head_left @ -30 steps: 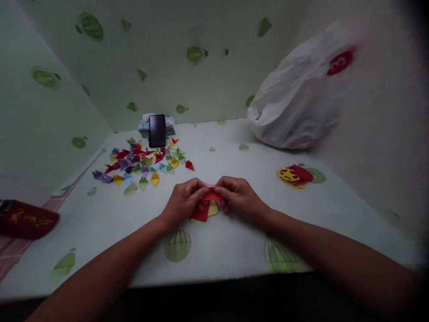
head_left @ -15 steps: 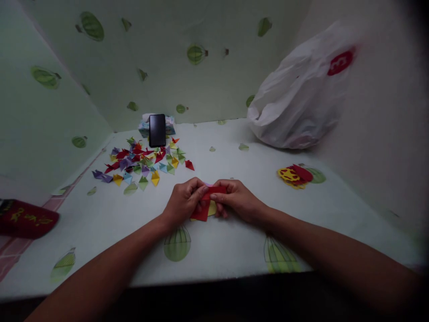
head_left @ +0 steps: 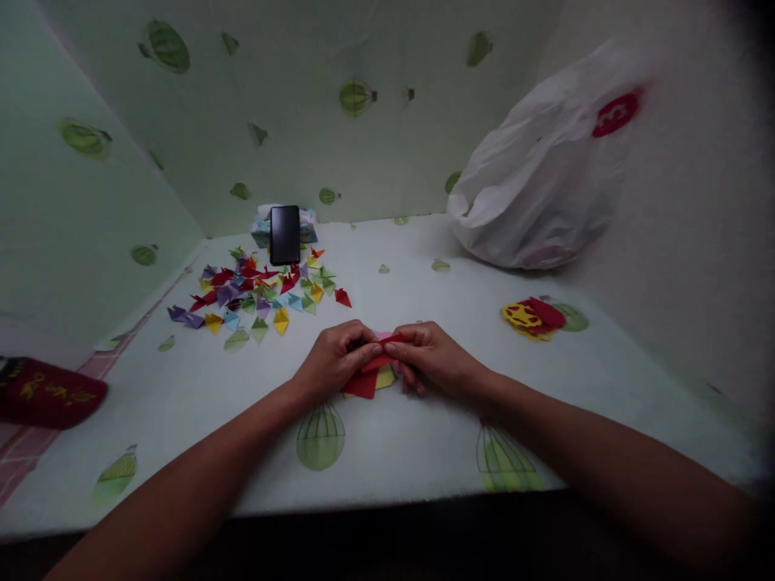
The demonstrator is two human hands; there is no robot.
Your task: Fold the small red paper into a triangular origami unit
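Note:
Between the two hands is a folded piece of red paper (head_left: 383,360), pinched from both sides. My left hand (head_left: 340,355) is closed on its left end, thumb on top. My right hand (head_left: 434,355) grips the right end between thumb and fingers, its lower fingers curled beneath. Under the hands lie loose paper sheets: a red sheet (head_left: 361,385), a yellow sheet (head_left: 386,377) and a bit of pink at the back. The fingers cover much of the held paper, so its exact folds cannot be made out.
Many small folded paper figures (head_left: 259,294) lie at the back left, before a phone (head_left: 285,235) leaning on a tissue pack (head_left: 307,226). A white plastic bag (head_left: 533,177) and yellow-red paper cutouts (head_left: 533,318) are at right. A dark red object (head_left: 54,394) sits at far left.
The red paper has been tilted and now looks narrower, with both thumbs brought closer together at its middle. More of the red sheet below it shows separately.

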